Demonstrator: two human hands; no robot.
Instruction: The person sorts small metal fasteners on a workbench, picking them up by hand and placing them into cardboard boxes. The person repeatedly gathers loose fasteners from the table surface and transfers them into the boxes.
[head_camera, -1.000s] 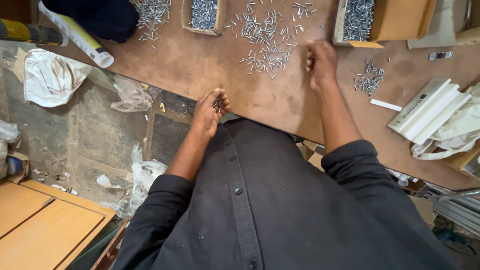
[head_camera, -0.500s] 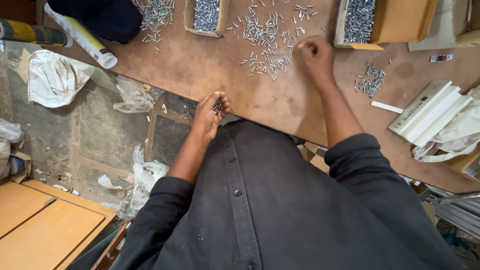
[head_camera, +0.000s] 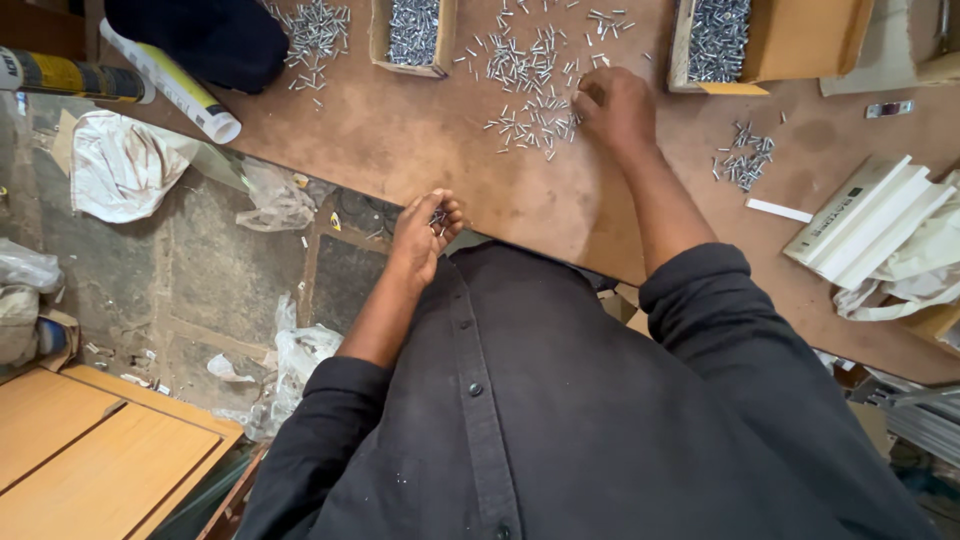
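- Centrally, a loose scatter of small metal screws (head_camera: 535, 95) lies on the brown bench (head_camera: 400, 150), just in front of the right hand (head_camera: 615, 105).
- The right hand rests on the edge of that scatter, fingers curled together and pinching at the nearest pieces; whether one is gripped cannot be told.
- The left hand (head_camera: 425, 232) is held at the near bench edge, palm up, fingers cupped around a small bunch of screws (head_camera: 437, 217).
- Judged progress: a small bunch is gathered; most of the scatter remains on the bench, so the collecting appears to be at an early stage.
- An open box of screws (head_camera: 412, 30) stands beyond the scatter on the left, a second box (head_camera: 715, 40) on the right.
- A smaller heap (head_camera: 745, 160) lies well apart to the right, near white plastic strips (head_camera: 865, 220).
- A sealant tube (head_camera: 170, 80) and a dark cloth (head_camera: 200, 35) sit at the far left.
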